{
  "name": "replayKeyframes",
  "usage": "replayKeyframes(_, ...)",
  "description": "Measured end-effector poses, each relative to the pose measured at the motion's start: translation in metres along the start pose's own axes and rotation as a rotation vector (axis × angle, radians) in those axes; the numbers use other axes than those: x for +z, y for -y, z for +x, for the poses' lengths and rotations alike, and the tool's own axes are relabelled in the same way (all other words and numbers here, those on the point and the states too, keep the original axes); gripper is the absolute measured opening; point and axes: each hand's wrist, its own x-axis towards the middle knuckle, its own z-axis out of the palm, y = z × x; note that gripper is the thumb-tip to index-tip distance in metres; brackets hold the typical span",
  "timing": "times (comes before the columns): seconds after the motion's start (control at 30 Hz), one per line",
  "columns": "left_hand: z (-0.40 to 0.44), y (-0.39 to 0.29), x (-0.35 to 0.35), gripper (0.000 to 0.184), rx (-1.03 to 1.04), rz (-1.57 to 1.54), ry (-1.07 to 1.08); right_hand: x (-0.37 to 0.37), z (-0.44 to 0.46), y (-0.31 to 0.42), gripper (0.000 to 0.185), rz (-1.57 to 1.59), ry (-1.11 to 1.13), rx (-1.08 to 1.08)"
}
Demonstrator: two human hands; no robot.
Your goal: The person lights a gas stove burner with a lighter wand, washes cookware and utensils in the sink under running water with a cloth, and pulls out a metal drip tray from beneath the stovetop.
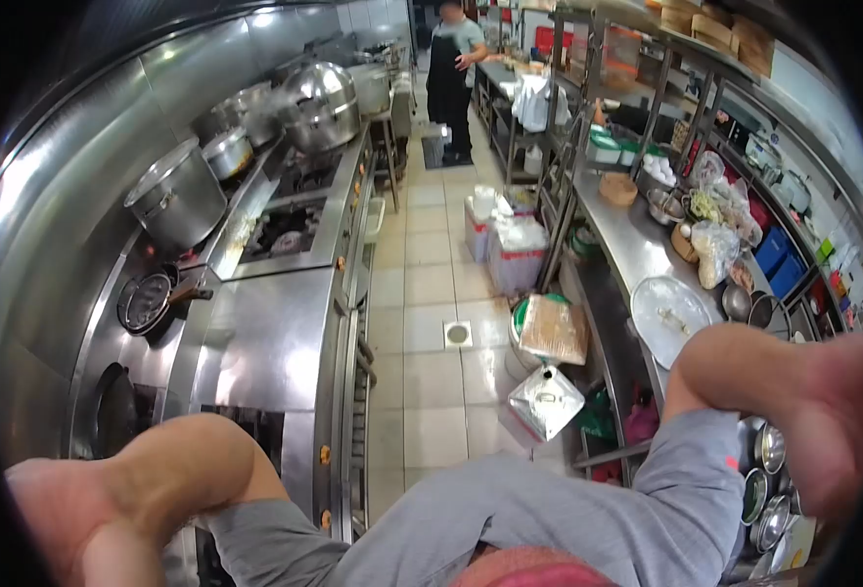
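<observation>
Both my arms are bent and raised close to the camera. My left hand [55,514] is at the lower left edge, cut off by the dark rim of the view; its fingers do not show. On the other side my right hand [833,440] is near the right edge, blurred and very close, with the fingers hidden too. Whether either hand holds anything cannot be seen. Nearest my right forearm lies a large oval metal platter [671,318] on the steel counter [637,235]. The steel stove top [255,333] is beyond my left arm.
Large pots [177,191] and a domed steamer [319,108] line the stove. On the tiled floor [431,382] stand a metal tin [546,401], a cardboard-topped bucket [554,328] and plastic bins [518,259]. A person in a dark apron [446,78] stands at the aisle's far end.
</observation>
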Motion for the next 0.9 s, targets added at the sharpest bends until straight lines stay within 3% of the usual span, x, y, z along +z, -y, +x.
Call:
replayKeyframes(0.1,-0.031,-0.002,-0.002,0.03,-0.054,0.203,-0.139,0.02,-0.036,-0.011,0.034,0.028,-0.042,0.301)
replayKeyframes(0.13,-0.054,-0.005,-0.005,0.033,-0.222,0.321,-0.144,0.03,-0.048,-0.018,0.035,0.048,-0.001,0.46)
replayKeyframes(0.2,-0.1,-0.014,0.025,0.04,-0.606,0.145,-0.158,0.058,-0.08,-0.036,0.038,0.125,0.18,0.8)
replayKeyframes(0.23,-0.137,-0.02,0.043,0.027,-0.788,0.107,-0.157,0.072,-0.099,-0.047,0.039,0.169,0.307,0.945)
replayKeyframes(0.3,-0.198,-0.047,0.069,0.038,-1.198,0.118,0.252,0.094,-0.141,-0.074,0.052,0.234,0.604,1.144)
replayKeyframes(0.33,-0.227,-0.067,0.084,0.032,-1.336,0.041,0.35,0.1,-0.158,-0.087,0.054,0.204,0.675,1.192)
replayKeyframes(0.4,-0.305,-0.128,0.099,0.018,-1.377,0.013,0.821,0.103,-0.185,-0.104,0.057,0.169,0.744,1.257)
replayKeyframes(0.5,-0.384,-0.251,0.085,0.016,-1.576,-0.268,1.299,0.104,-0.21,-0.118,0.061,0.101,0.759,1.299)
replayKeyframes(0.6,-0.394,-0.312,0.057,0.021,-1.705,-0.358,1.403,0.109,-0.219,-0.125,0.065,0.111,0.784,1.377)
replayKeyframes(0.67,-0.383,-0.323,0.042,0.027,-1.944,-0.381,1.358,0.122,-0.228,-0.143,0.067,0.129,0.776,1.361)
replayKeyframes(0.77,-0.385,-0.319,0.038,0.028,-2.096,-0.475,1.274,0.139,-0.223,-0.158,0.07,0.134,0.73,1.352)
replayKeyframes(0.83,-0.387,-0.317,0.044,0.028,-2.019,-0.479,1.368,0.146,-0.222,-0.159,0.071,0.121,0.671,1.364)
replayKeyframes(0.9,-0.389,-0.314,0.058,0.027,-1.733,-0.367,1.346,0.148,-0.223,-0.162,0.073,0.136,0.625,1.343)
